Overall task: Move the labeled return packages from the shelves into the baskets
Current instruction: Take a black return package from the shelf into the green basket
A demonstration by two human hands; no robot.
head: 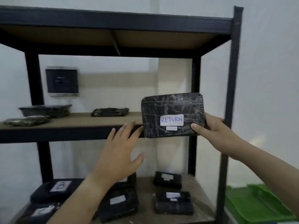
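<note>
I see my right hand (208, 128) gripping the RETURN package (172, 114) upright by its right edge, just before the middle shelf (72, 125); my left hand (119, 152) reaches toward it, fingers spread wide, empty.

Pretty dim in here, soft flat light, kinda bluish. Glare streaks on the plastic-wrapped package (172, 114), wide-angle bends the shelf frame (233, 78), and the lower parcels (174, 202) look smeary.

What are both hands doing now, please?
Left hand: open, fingers spread, holding nothing.
Right hand: closed on the black package labelled RETURN.
</note>
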